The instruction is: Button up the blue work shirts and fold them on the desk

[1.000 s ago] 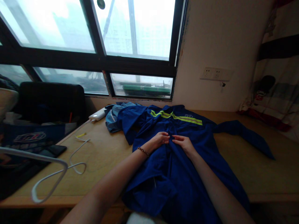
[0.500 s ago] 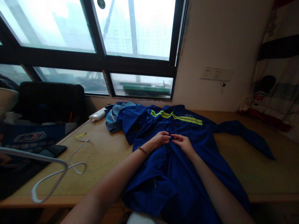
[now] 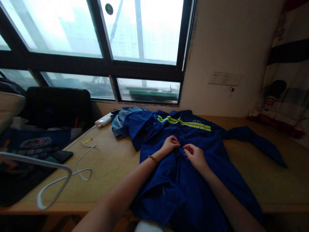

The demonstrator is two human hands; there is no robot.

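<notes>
A dark blue work jacket (image 3: 202,190) with a yellow-and-grey reflective stripe across its chest lies front up on the table, its lower end hanging over the near edge. My left hand (image 3: 171,143), a beaded bracelet on its wrist, pinches the cloth along the jacket's front opening. Just right of it, my right hand (image 3: 195,155) is bent over the other front edge, fingers curled together at the fabric. A small gap separates the two hands. Whatever lies between the fingertips is too small to make out.
Lighter blue cloth (image 3: 118,125) is bunched by the jacket's left sleeve. A white power bank (image 3: 103,120) with a white cable (image 3: 80,161) lies on the wooden table (image 3: 113,161). A dark phone (image 3: 61,156) rests at the left edge, beside a printed bag (image 3: 36,141). A window stands behind.
My right hand has drawn slightly right and down, widening the gap between the hands. My left hand stays at the front opening. The whole view has shifted a little.
</notes>
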